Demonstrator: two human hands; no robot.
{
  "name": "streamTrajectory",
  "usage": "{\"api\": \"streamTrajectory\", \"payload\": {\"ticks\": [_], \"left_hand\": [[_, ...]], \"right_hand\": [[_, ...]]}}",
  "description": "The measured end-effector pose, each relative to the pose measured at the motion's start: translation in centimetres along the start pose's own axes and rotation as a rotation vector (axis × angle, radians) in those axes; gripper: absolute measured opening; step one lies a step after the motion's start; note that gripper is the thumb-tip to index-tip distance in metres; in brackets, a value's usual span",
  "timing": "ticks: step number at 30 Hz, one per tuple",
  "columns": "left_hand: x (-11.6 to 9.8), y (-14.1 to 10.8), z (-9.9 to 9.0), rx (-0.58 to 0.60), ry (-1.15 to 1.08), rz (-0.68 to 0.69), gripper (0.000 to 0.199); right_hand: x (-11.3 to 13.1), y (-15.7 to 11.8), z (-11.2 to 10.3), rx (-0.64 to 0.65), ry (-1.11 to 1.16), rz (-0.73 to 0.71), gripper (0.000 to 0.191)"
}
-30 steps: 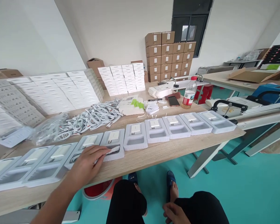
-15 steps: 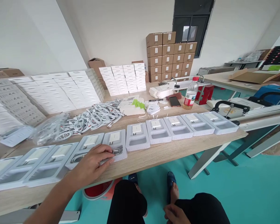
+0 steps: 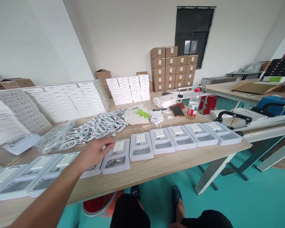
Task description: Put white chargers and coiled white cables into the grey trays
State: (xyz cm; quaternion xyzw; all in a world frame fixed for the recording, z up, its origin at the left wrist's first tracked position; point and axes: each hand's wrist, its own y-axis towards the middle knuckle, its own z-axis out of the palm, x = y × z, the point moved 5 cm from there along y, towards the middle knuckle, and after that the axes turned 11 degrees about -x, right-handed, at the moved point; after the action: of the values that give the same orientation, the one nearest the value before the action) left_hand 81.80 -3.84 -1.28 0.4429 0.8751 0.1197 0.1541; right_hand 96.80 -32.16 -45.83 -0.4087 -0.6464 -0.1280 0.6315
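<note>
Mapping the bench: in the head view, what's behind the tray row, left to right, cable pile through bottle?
White cable pile, white stack with green patches, loose paper slips, phone, red-capped bottle.

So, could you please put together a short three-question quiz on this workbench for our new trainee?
1. Multiple choice: what lies coiled in the near compartment of the tray at the fingertips of the left hand?
a) a pen
b) a cable
c) a paper card
2. True or false: the phone lies to the left of the red-capped bottle.
3. Fill in the number: to the right of that tray, the row on the table continues with ____ more trays, each with its near compartment empty.

Key: 1 b; 2 true; 3 five.
</note>
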Motion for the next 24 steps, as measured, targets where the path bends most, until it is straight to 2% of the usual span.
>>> {"api": "streamTrajectory", "payload": {"ticks": [2, 5, 9, 12, 14, 17, 19, 21, 23, 24], "left_hand": [[0.7, 3.1, 0.1, 0.01, 0.104, -0.095, 0.034], [1.6, 6.8, 1.5, 0.051, 0.165, -0.194, 0.031], [2.5, 9.0, 3.3, 0.091, 0.226, -0.281, 0.034], [2.5, 9.6, 2.9, 0.067, 0.279, -0.28, 0.031], [2.0, 9.8, 1.2, -0.008, 0.312, -0.248, 0.028], [0.3, 8.9, -3.1, -0.16, 0.34, -0.177, 0.035], [-1.6, 7.3, -6.2, -0.257, 0.334, -0.103, 0.041], [-4.3, 4.9, -8.5, -0.356, 0.264, 0.035, 0.045], [-7.4, 1.7, -9.1, -0.361, 0.096, 0.222, 0.043], [-9.2, 0.0, -8.3, -0.285, -0.007, 0.334, 0.039]], "right_hand": [[0.5, 1.9, -0.6, -0.042, -0.023, -0.025, 0.039], [0.9, 3.3, -1.7, -0.099, -0.071, -0.062, 0.03], [0.5, 3.6, -2.6, -0.154, -0.11, -0.063, 0.026], [0.5, 3.7, -2.3, -0.168, -0.103, -0.035, 0.045], [1.0, 3.7, -1.7, -0.134, -0.072, -0.024, 0.065], [2.4, 3.0, -0.5, -0.032, 0.002, -0.011, 0.078], [3.3, 2.0, 0.3, 0.039, 0.049, 0.007, 0.071], [3.9, 0.4, 0.9, 0.095, 0.085, 0.036, 0.06], [4.5, -2.1, 1.0, 0.119, 0.117, 0.073, 0.052], [4.8, -3.6, 1.0, 0.14, 0.161, 0.112, 0.054]]}}
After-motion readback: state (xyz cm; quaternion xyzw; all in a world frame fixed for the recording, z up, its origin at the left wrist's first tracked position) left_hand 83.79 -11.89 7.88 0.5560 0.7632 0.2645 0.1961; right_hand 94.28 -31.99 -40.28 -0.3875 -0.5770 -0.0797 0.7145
